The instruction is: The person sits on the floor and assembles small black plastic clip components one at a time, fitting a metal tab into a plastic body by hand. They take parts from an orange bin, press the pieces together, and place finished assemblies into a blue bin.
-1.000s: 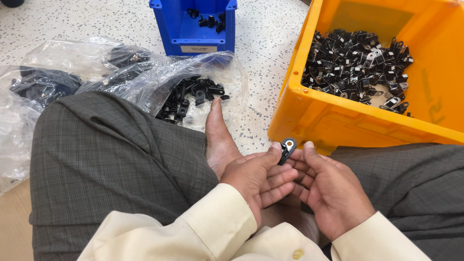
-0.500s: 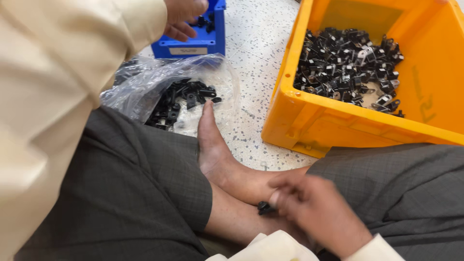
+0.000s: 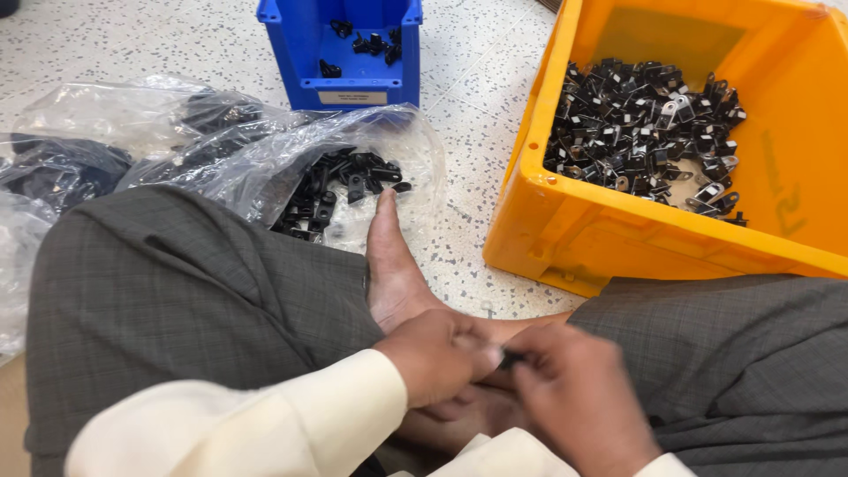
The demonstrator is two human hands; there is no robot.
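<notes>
Together, both hands work low over the lap. Left hand (image 3: 437, 358) and right hand (image 3: 574, 397) meet fingertip to fingertip, pinching a small dark part (image 3: 511, 358), mostly hidden. Progress: yellow bin (image 3: 565, 238) holds a large heap of parts; blue bin (image 3: 305, 53) only a few; bags (image 3: 265, 163) are still stocked.

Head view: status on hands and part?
Left hand and right hand together in lap, pinching small dark part. Grip detail blurred. Nothing in the way.
</notes>
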